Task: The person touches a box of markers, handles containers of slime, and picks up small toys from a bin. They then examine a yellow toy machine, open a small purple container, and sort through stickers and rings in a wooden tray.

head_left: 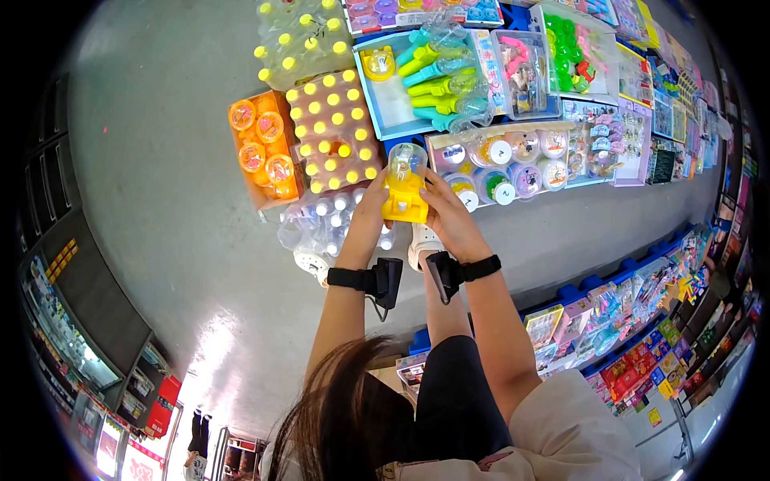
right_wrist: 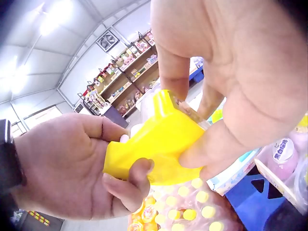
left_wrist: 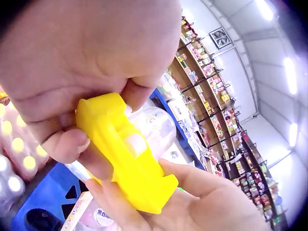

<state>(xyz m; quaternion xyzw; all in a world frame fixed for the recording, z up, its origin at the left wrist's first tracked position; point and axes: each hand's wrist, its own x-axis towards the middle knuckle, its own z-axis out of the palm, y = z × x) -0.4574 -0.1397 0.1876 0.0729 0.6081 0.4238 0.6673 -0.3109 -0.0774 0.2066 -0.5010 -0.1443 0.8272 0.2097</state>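
Observation:
Both hands grip a yellow plastic toy with a clear dome (head_left: 406, 192) in front of the body. My left hand (head_left: 369, 212) holds its left side and my right hand (head_left: 447, 212) its right side. In the left wrist view, the left fingers curl against one end of the yellow base (left_wrist: 130, 159), and the clear dome (left_wrist: 156, 127) shows behind it. Seen from the right wrist, the right thumb and fingers pinch the base (right_wrist: 163, 144) while left fingertips rest along its near side. Part of the dome is hidden there.
A blue-edged box (head_left: 385, 108) ahead holds a similar yellow toy (head_left: 378, 63) and several bright bottles. Packs of yellow-capped bottles (head_left: 333, 132), an orange carton (head_left: 261, 152) and a tray of round tubs (head_left: 513, 172) lie close by. Another display row (head_left: 593, 313) stands at right.

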